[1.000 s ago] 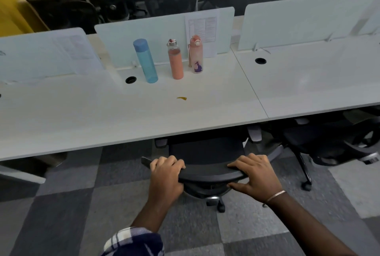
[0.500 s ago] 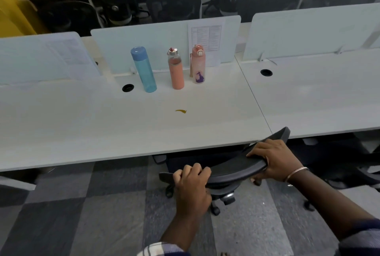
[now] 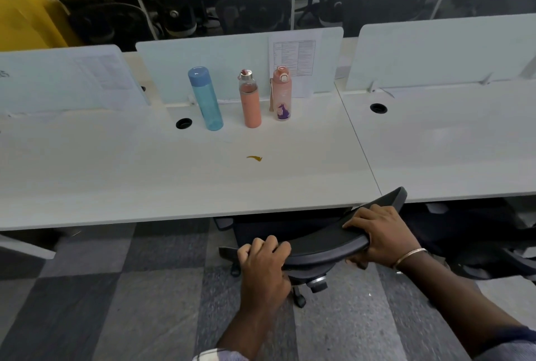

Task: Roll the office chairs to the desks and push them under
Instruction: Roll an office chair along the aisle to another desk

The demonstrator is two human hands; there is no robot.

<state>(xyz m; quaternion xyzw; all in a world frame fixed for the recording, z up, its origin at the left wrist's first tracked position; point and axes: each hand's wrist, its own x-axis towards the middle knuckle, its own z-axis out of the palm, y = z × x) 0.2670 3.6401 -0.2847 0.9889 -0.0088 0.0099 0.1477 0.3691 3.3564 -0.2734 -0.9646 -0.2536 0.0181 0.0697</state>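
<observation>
A black office chair (image 3: 322,241) stands at the front edge of the white desk (image 3: 179,183), its seat tucked beneath the top. Its curved backrest top is turned at an angle, the right end raised against the desk edge. My left hand (image 3: 265,259) grips the left end of that backrest top with curled fingers. My right hand (image 3: 377,233) holds the right part, fingers over the top and thumb below. The chair's base and one caster show on the carpet under my hands.
Three bottles stand at the back of the desk: blue (image 3: 206,99), orange (image 3: 250,100), pink (image 3: 282,95). A neighbouring desk (image 3: 452,151) lies right, with another dark chair (image 3: 475,233) under it. Frosted dividers (image 3: 232,58) and a row of chairs (image 3: 255,3) lie beyond.
The chair rolled forward so its seat went under the desk, and its backrest swung, the right end rising toward the desk edge. Both hands kept their grip and moved with it.
</observation>
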